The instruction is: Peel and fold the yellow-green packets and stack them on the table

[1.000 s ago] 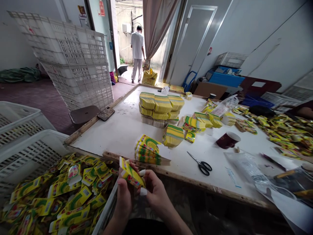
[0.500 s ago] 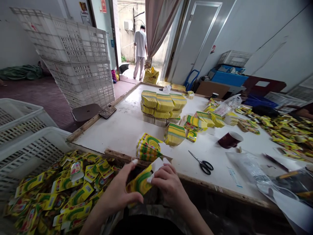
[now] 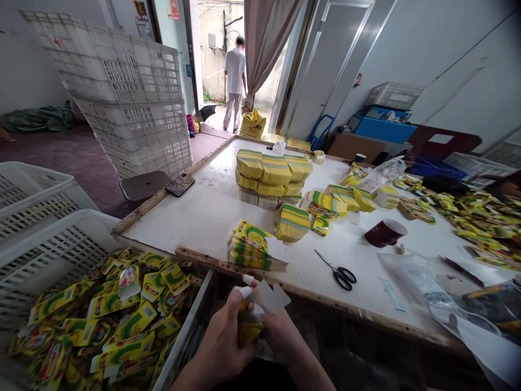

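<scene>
Both hands are together at the table's near edge, folded round a small yellow-and-green carton [image 3: 249,330] whose pale inner flaps stick up above the fingers. My left hand [image 3: 223,336] grips its left side, with white covers on the fingertips. On the right side, my right hand [image 3: 283,331] is closed on the same carton, its fingers partly hidden behind the flaps. Just beyond the hands, a fanned pile of flat cartons [image 3: 248,247] lies on the white table [image 3: 195,222]. Left of my hands, a white crate [image 3: 91,222] holds many folded cartons [image 3: 126,326].
Stacked carton bundles [image 3: 271,171] stand mid-table. Scissors [image 3: 340,274], a dark mug [image 3: 385,232] and a plastic bag [image 3: 423,282] lie to the right. A phone [image 3: 180,184] rests at the left edge. Tall stacked crates [image 3: 134,103] stand behind; a person [image 3: 235,76] is in the doorway.
My left hand, spread beside the carton before, has closed on it. The carton has come nearer to my body and turned, with its pale flaps now uppermost. Both hands are closer together.
</scene>
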`<move>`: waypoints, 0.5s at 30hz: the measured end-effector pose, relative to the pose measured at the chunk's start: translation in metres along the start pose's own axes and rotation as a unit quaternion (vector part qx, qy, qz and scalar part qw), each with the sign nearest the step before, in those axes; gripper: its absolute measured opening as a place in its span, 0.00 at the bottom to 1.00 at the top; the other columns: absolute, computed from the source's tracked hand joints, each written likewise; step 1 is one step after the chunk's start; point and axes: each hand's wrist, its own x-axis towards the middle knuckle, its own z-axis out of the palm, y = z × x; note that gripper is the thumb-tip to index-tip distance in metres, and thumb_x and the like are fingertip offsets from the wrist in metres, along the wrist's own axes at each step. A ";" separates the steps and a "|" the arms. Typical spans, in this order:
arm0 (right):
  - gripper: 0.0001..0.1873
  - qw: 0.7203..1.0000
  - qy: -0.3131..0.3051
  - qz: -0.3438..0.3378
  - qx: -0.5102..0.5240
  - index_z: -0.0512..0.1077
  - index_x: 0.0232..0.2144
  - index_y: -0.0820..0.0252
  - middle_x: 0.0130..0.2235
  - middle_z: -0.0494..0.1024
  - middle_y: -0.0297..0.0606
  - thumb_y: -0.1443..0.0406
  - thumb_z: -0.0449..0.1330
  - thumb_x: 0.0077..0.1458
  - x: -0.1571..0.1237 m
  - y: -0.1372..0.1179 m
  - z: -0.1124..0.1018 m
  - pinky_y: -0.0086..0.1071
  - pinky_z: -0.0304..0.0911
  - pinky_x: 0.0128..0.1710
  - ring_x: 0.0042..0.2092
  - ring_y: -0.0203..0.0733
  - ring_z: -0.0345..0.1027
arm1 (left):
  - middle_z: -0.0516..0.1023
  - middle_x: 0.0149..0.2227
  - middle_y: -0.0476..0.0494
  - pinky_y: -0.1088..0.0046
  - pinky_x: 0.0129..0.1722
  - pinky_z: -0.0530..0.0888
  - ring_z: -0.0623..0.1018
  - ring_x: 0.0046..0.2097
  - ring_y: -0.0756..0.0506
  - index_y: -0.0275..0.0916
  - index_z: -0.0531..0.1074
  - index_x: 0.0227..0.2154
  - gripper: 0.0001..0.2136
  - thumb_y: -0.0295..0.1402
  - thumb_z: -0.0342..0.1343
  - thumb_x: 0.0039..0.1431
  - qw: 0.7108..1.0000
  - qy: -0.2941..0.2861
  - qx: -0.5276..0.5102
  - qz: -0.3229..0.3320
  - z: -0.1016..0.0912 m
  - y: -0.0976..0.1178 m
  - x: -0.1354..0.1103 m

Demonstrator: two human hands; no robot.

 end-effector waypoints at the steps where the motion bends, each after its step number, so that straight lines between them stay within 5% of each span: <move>1: 0.33 1.000 0.006 -0.006 -0.004 0.65 0.55 0.53 0.50 0.77 0.43 0.53 0.66 0.48 0.000 -0.002 0.001 0.49 0.64 0.54 0.51 0.54 0.71 | 0.75 0.48 0.41 0.66 0.43 0.73 0.78 0.46 0.39 0.48 0.56 0.56 0.34 0.21 0.56 0.44 1.000 0.008 0.004 -0.003 -0.001 0.002 0.000; 5: 0.32 0.994 -0.036 -0.061 -0.079 0.60 0.61 0.51 0.56 0.72 0.44 0.50 0.58 0.57 -0.007 -0.013 0.004 0.49 0.61 0.57 0.56 0.53 0.67 | 0.75 0.37 0.47 0.70 0.33 0.72 0.77 0.34 0.43 0.46 0.60 0.47 0.27 0.21 0.55 0.42 0.998 -0.024 -0.004 -0.055 -0.007 0.008 0.006; 8: 0.33 0.951 -0.095 -0.140 -0.259 0.55 0.64 0.48 0.65 0.60 0.40 0.62 0.57 0.59 -0.014 -0.016 0.004 0.46 0.51 0.64 0.65 0.50 0.54 | 0.74 0.39 0.43 0.66 0.36 0.74 0.77 0.37 0.41 0.43 0.58 0.49 0.26 0.23 0.56 0.45 0.996 -0.040 -0.024 -0.080 -0.004 0.002 0.008; 12: 0.29 0.904 -0.051 -0.214 -0.367 0.65 0.59 0.48 0.65 0.61 0.40 0.73 0.50 0.58 -0.010 -0.012 -0.005 0.43 0.53 0.64 0.65 0.46 0.55 | 0.68 0.52 0.32 0.54 0.50 0.71 0.73 0.51 0.34 0.40 0.58 0.53 0.30 0.24 0.56 0.44 0.995 0.061 0.010 -0.080 0.004 -0.012 0.004; 15: 0.28 0.889 -0.012 -0.245 -0.387 0.65 0.59 0.50 0.64 0.61 0.43 0.73 0.50 0.58 -0.003 -0.011 -0.016 0.44 0.55 0.63 0.65 0.47 0.54 | 0.71 0.51 0.34 0.51 0.53 0.68 0.72 0.53 0.33 0.40 0.61 0.53 0.31 0.23 0.57 0.41 0.990 0.081 0.044 -0.109 -0.004 -0.016 0.001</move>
